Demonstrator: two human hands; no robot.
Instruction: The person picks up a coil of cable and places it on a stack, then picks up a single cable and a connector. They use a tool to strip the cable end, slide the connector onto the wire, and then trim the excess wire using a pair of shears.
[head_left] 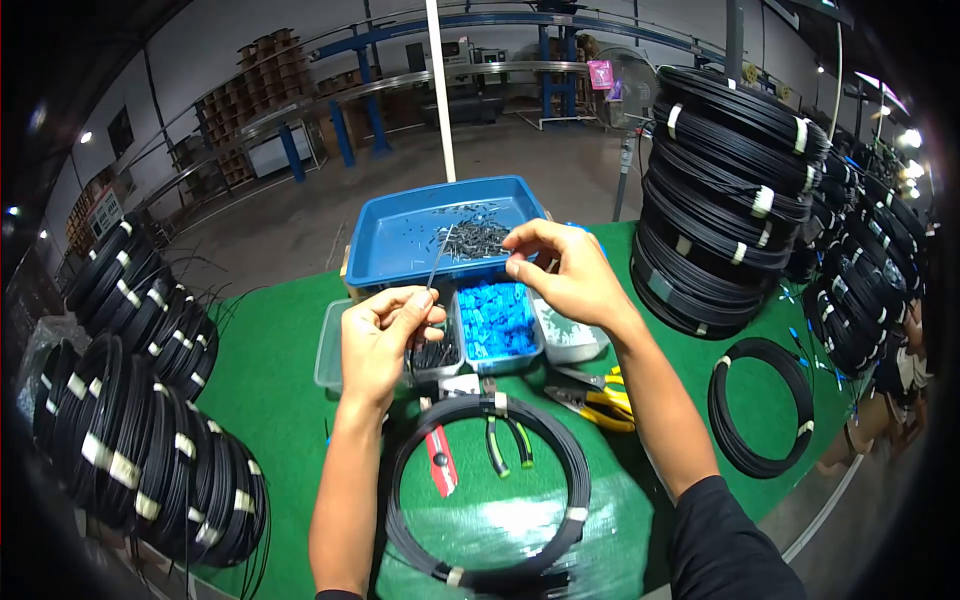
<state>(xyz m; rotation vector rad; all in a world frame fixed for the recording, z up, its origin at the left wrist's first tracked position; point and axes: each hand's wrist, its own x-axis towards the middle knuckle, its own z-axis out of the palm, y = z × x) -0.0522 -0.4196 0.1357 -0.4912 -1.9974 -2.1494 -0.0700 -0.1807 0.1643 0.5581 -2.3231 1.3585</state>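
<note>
My left hand pinches a black cable between thumb and fingers, its thin free end pointing up over the blue tray. My right hand is raised to the right of that end, thumb and index finger apart, with nothing visible between them. Beneath both hands, a coil of black cable, bound with pale tape, lies on the green table. Behind it stand a bin of blue connectors, a bin of black pieces and a bin of white pieces.
A blue tray holds dark cut scraps. Yellow-handled pliers, green-handled cutters and a red tool lie near the coil. Stacked cable coils rise at right, more coils at left. A single coil lies right.
</note>
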